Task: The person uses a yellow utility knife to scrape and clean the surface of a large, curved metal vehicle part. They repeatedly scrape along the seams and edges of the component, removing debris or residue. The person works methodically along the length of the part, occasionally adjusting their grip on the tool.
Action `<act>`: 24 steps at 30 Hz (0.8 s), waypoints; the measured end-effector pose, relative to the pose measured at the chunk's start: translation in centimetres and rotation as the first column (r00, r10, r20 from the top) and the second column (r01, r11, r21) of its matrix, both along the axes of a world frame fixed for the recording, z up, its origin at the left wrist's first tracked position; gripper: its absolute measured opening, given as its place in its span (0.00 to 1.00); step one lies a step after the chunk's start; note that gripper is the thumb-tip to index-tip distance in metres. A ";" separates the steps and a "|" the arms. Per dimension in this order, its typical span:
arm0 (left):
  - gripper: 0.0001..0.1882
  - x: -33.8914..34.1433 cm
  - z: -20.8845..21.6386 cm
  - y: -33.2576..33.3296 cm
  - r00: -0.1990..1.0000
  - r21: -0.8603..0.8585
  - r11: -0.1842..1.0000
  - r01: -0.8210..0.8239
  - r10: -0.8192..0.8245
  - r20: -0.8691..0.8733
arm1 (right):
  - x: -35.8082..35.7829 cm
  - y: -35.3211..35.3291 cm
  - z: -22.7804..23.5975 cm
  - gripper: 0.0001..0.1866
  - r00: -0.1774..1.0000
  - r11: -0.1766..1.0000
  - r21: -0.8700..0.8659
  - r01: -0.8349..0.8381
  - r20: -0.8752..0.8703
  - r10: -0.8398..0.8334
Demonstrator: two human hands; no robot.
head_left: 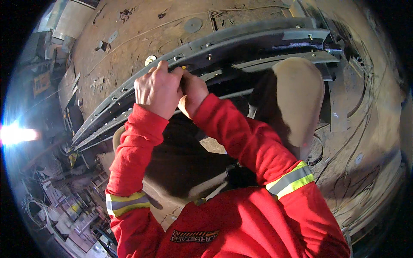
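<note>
A bright white light (15, 134) is seen at the left edge. The brown floor (142, 23) is littered with scraps (125, 15) at the top and crossed by dark cables (364, 95) at the right.

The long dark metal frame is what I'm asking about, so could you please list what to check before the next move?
1. Both hands at the frame: ok; the left hand and right hand are together over it.
2. Grip on the yellow-tipped item: cannot tell; the fingers hide most of it.
3. Gloves on: not ok; both hands are bare.
4. Forearms covered: ok; red sleeves reach the wrists.
5. Bolts tight: cannot tell from this view.
</note>
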State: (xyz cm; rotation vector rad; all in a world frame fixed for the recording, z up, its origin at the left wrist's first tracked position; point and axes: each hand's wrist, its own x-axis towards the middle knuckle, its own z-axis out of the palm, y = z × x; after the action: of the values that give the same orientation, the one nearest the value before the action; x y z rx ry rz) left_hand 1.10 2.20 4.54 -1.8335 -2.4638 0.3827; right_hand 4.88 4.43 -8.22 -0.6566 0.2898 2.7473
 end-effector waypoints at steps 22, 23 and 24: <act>0.16 -4.6 3.4 7.4 0.982 -0.195 0.980 0.035 0.002 0.187 | -9.5 -0.5 -5.3 0.13 0.931 0.923 0.125 0.363 -0.014 -0.364; 0.16 -6.3 3.8 5.3 0.980 -0.248 0.968 -0.027 0.074 0.184 | -8.0 -1.4 0.0 0.13 0.963 0.954 -0.135 0.268 -0.001 -0.271; 0.16 -7.7 3.1 4.8 0.969 -0.247 0.969 -0.012 0.072 0.237 | -5.3 0.6 4.9 0.13 0.971 0.902 -0.363 0.234 0.048 -0.232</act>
State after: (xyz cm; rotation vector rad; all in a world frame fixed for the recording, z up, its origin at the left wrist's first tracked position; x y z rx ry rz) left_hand -6.64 6.98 7.63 -2.0342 -2.7302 0.5131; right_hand -0.47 5.02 -3.37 -0.6665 0.8412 2.4785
